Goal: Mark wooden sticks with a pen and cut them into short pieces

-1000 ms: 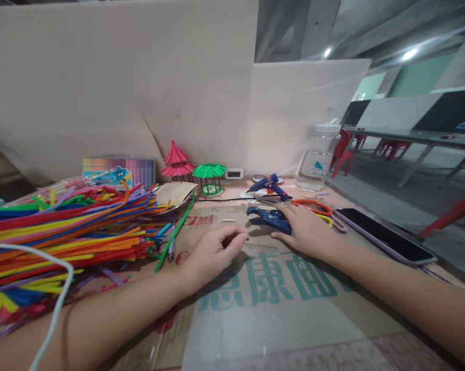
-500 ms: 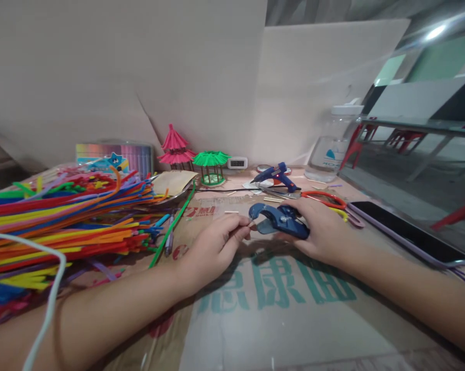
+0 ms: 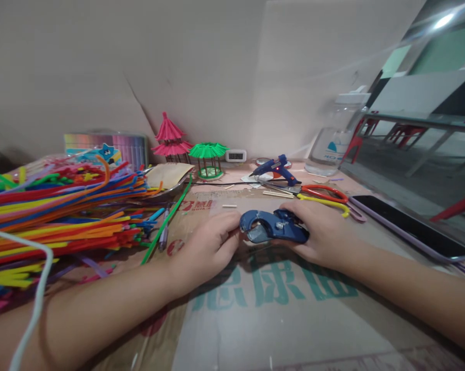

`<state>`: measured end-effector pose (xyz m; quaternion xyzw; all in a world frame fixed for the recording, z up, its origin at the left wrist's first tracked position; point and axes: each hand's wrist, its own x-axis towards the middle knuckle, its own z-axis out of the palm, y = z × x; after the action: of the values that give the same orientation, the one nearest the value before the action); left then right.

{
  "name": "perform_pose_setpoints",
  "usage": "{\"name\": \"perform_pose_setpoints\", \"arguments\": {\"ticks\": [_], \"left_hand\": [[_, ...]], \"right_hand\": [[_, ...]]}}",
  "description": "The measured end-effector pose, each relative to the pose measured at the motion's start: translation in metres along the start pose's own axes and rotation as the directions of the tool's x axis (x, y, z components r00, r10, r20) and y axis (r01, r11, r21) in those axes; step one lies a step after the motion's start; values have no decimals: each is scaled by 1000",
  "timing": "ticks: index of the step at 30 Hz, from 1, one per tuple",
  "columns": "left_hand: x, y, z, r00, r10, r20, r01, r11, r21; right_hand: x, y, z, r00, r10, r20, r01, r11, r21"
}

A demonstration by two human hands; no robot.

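Cutter (image 3: 281,226) sits within the curled right hand (image 3: 325,224); left hand (image 3: 207,245) pinches at its hooked end, on what I cannot tell; lining up a cut, it seems; the next squeeze would call for skin clear of the blade (image 3: 259,234).

Your right hand (image 3: 321,226) is hiding the handles of the blue cutter (image 3: 286,226). Your left hand (image 3: 209,242) is concealing anything between its thumb and fingers. Pipe cleaners (image 3: 62,206) are running past the left edge; the clock (image 3: 236,155) is showing digits too small to read.
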<state>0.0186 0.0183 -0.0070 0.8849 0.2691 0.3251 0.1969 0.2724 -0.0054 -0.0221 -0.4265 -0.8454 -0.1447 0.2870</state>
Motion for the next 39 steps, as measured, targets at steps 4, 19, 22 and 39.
{"name": "perform_pose_setpoints", "arguments": {"ticks": [4, 19, 22, 39], "left_hand": [[-1, 0, 0, 999, 34, -12, -34, 999, 1], [0, 4, 2, 1000, -12, 20, 13, 998, -56], [1, 4, 2, 997, -71, 40, 75, 993, -89], [3, 7, 1, 995, -103, 3, 102, 977, -188]], "right_hand": [[2, -1, -2, 1000, -8, 19, 8, 999, -39], [7, 6, -7, 999, -45, 22, 49, 974, -222], [9, 6, -8, 997, -66, 29, 71, 970, -234], [13, 3, -8, 980, 178, 94, -178, 984, -11]]}}
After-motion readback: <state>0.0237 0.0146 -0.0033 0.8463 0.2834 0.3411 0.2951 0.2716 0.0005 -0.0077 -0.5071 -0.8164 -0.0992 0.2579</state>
